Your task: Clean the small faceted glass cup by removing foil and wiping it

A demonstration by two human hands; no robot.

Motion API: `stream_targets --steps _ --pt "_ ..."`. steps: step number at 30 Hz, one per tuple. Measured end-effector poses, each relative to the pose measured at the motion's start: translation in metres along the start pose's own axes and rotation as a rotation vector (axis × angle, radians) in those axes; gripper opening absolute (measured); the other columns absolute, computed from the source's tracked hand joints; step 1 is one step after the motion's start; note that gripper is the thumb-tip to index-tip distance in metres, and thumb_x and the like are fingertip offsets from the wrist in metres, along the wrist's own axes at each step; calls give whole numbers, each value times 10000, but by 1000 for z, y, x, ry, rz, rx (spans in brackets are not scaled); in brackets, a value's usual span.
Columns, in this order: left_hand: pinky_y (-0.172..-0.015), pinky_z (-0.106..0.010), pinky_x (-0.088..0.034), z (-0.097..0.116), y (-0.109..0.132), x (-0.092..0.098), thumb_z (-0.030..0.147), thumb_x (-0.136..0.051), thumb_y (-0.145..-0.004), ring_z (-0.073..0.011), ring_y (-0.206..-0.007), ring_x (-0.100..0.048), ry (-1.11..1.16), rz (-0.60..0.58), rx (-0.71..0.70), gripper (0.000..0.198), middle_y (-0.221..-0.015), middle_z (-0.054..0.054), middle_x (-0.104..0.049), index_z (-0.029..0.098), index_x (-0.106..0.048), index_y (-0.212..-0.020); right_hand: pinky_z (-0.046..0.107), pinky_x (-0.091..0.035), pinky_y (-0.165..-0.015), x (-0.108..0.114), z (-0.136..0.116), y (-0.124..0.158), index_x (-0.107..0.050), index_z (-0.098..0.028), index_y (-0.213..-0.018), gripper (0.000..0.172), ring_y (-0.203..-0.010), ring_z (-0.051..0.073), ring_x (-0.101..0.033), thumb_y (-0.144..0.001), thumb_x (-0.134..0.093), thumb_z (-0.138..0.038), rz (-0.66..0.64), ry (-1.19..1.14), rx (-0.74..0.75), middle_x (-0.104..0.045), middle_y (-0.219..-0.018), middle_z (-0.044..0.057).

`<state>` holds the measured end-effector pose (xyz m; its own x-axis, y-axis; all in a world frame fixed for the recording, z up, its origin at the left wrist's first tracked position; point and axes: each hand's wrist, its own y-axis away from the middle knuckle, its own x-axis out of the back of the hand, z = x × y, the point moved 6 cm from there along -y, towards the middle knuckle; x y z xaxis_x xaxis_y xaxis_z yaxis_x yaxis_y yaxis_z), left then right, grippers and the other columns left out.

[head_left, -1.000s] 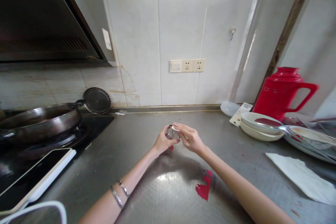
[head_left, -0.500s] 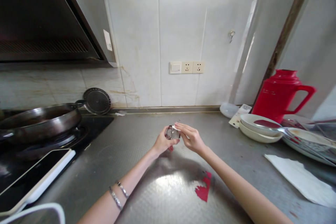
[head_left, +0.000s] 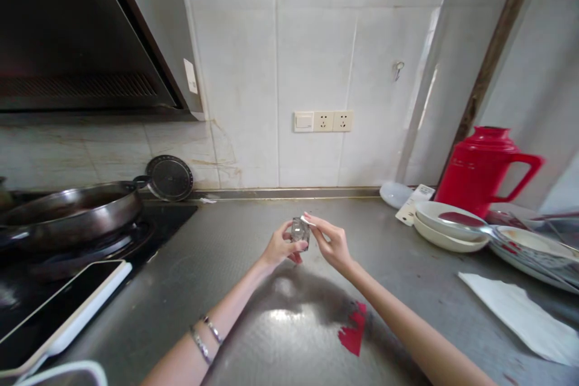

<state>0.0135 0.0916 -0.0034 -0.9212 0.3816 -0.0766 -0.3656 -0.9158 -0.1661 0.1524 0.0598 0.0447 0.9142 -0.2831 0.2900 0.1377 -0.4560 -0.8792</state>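
Observation:
A small clear glass container (head_left: pixel 300 234) is held above the metal counter (head_left: pixel 212 241), with the fingers of my left hand (head_left: pixel 280 245) wrapped round its side. My right hand (head_left: pixel 332 243) pinches a small white piece (head_left: pixel 307 221) against the glass's upper right edge. What the white piece is cannot be made out. Below my hands, nearer to me, a torn red scrap (head_left: pixel 353 332) lies flat on the counter.
At the left, a pan (head_left: pixel 76 211) sits on the stove and a phone (head_left: pixel 58 313) lies in front. Stacked bowls (head_left: pixel 447 235), a red thermos (head_left: pixel 482 166), plates (head_left: pixel 534 247) and a white paper sheet (head_left: pixel 515 313) are at the right.
The glass container has turned more upright in my left hand. My right fingertips have closed into a pinch on the white piece. The view has tilted slightly upward.

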Motion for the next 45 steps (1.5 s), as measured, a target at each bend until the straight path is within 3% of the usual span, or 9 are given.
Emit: stream_targets --steps 6,13,20,27,34,41,45 --pt "-409 -259 -504 4 -2 5 494 -806 -547 -116 -427 -576 2 7 -28 764 -715 13 -605 147 -500 -1154 403 -499 -992 -3 -19 0 -628 -269 -1200 352 -1184 228 -567 -899 -488 -151 -84 -34 155 -639 -1225 56" --pt "-415 -262 -507 3 -2 6 494 -816 -527 -105 -430 -560 15 34 -8 790 -725 8 -609 140 -494 -1155 390 -548 -913 0 0 0 -682 -268 -1112 274 -1046 234 -657 -913 -499 -220 38 -21 -77 -702 -1104 58" --pt "-402 -251 -490 7 -3 10 499 -804 -534 -106 -406 -563 -35 65 -30 780 -727 11 -616 141 -476 -1145 399 -503 -984 -5 -16 2 -625 -265 -1205 359 -1164 227 -584 -898 -485 -145 -62 -3 111 -633 -1233 64" --pt "-397 -246 -480 6 -4 7 460 -825 -522 -112 -405 -561 -69 67 -46 787 -708 6 -620 129 -480 -1147 394 -541 -931 1 -2 -2 -677 -273 -1119 283 -1063 229 -649 -917 -486 -223 38 7 -38 -694 -1123 54" --pt "-405 -229 -491 16 -3 5 446 -807 -568 -114 -534 -561 -39 69 -117 721 -749 -9 -610 128 -509 -1142 405 -484 -1012 -3 -23 -2 -629 -262 -1195 354 -1203 218 -551 -899 -475 -144 -79 -19 142 -626 -1243 55" --pt "-390 -215 -464 6 -6 7 439 -849 -495 -104 -492 -537 -72 60 -87 822 -715 -7 -613 119 -487 -1159 376 -555 -895 3 -3 -4 -700 -255 -1072 257 -1023 232 -668 -910 -501 -259 70 -31 -124 -709 -1085 59" --pt "-375 -210 -444 7 -6 5 460 -832 -520 -87 -442 -512 -101 62 -86 791 -696 -2 -615 120 -499 -1152 394 -526 -947 2 -9 -3 -687 -261 -1100 274 -1086 233 -636 -910 -492 -232 49 -30 -59 -688 -1135 54"
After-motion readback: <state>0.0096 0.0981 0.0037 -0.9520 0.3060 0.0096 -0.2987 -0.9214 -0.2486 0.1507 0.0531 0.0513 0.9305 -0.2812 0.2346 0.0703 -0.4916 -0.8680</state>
